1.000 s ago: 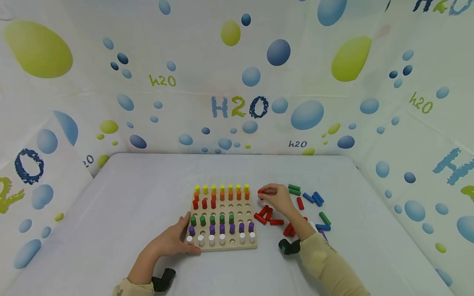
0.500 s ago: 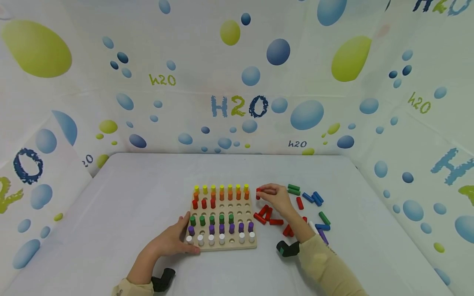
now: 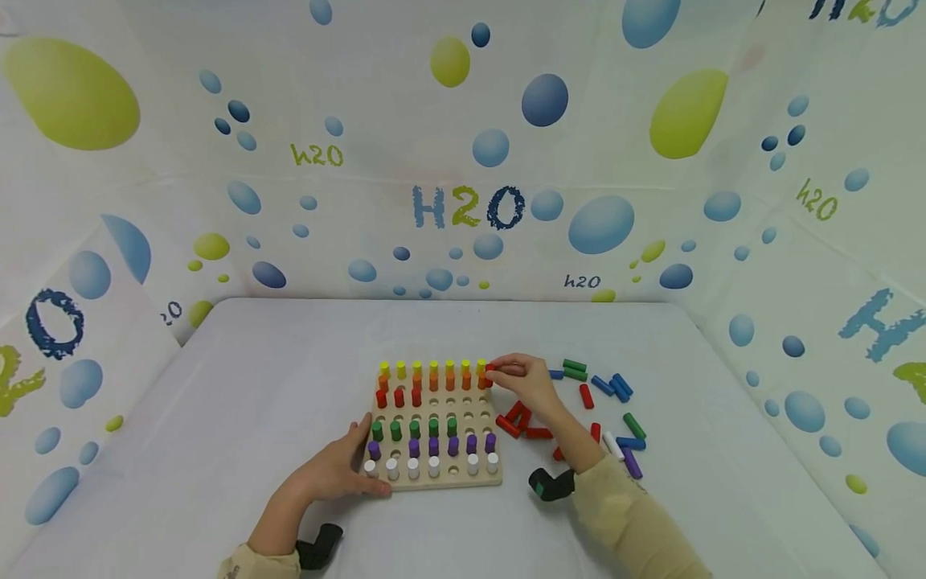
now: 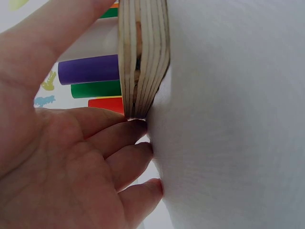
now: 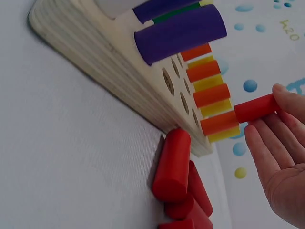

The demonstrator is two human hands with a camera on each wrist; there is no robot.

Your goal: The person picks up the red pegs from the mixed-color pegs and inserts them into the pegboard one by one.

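Note:
A wooden pegboard [image 3: 443, 481] lies on the white table with upright pegs in coloured rows: yellow, orange, red, green, purple and white. My left hand [image 3: 333, 470] grips its near left corner, thumb along the front edge and fingers at the left side. In the left wrist view, the fingertips [image 4: 138, 126] meet the layered wooden edge, close to the tabletop. Between thumb and fingers, my right hand [image 3: 531, 386] pinches a red peg [image 5: 256, 108]. This peg is above the board's far right corner, beside the last orange peg [image 5: 219, 123]. Three red pegs stand in the red row.
Loose red pegs [image 3: 509, 426] lie right of the board, several against its side. Farther right are green pegs [image 3: 575, 370], blue pegs [image 3: 620, 388], a white peg [image 3: 612, 446] and a purple peg [image 3: 632, 463]. Patterned sheets [image 3: 463, 161] wall the table's back and sides.
My right hand has carried the red peg leftward, from beside the board to above its right edge; the peg has turned upright. My left hand stays at the corner.

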